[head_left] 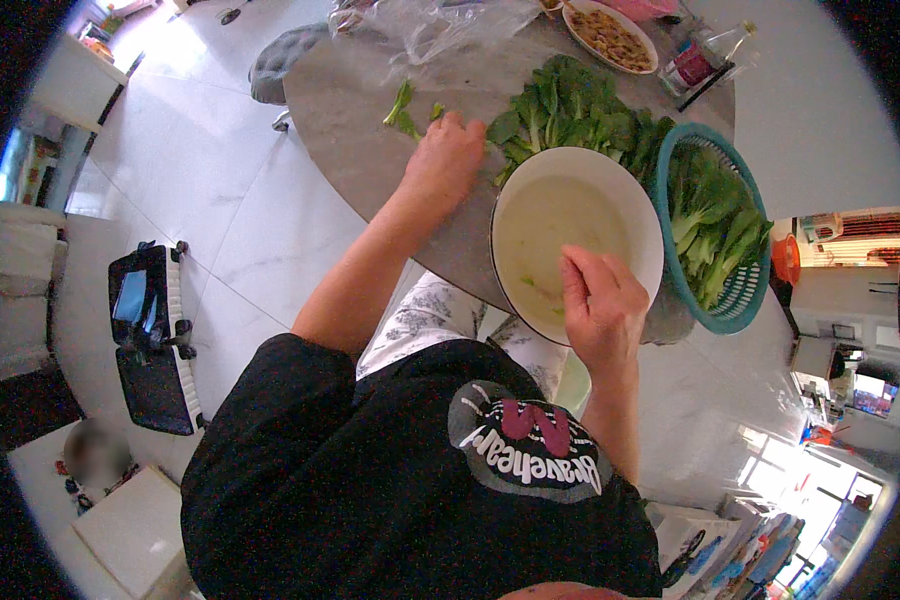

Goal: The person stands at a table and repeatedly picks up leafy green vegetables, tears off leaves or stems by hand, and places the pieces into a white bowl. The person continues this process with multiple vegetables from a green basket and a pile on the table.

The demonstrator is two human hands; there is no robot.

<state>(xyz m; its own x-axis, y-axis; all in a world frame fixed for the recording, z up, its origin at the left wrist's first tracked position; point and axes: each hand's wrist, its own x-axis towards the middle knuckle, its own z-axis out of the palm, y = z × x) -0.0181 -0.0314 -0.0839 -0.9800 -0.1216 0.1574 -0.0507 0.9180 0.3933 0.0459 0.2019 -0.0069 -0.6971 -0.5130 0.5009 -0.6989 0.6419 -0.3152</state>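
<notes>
My left hand [448, 155] is at the table's near left part, fingers curled downward and together; whatever they hold is hidden. Small green leaf scraps [402, 112] lie just beyond it. To its right is a heap of leafy greens [575, 110]. My right hand [606, 300] hangs over the near right side of a white basin [647, 200] of cloudy water, thumb and fingers pinched together. Nothing can be made out between them. A few small green bits [530, 284] float in the water. Right of the basin, a teal plastic basket [674, 262] holds more leafy greens [710, 220].
The grey table [340, 110] has a curved edge. At its far side are a crumpled clear plastic bag [440, 30], a plate of brown food [610, 38] and a glass bottle [705, 62]. A grey stool [275, 70] and an open suitcase [152, 340] stand left on the floor.
</notes>
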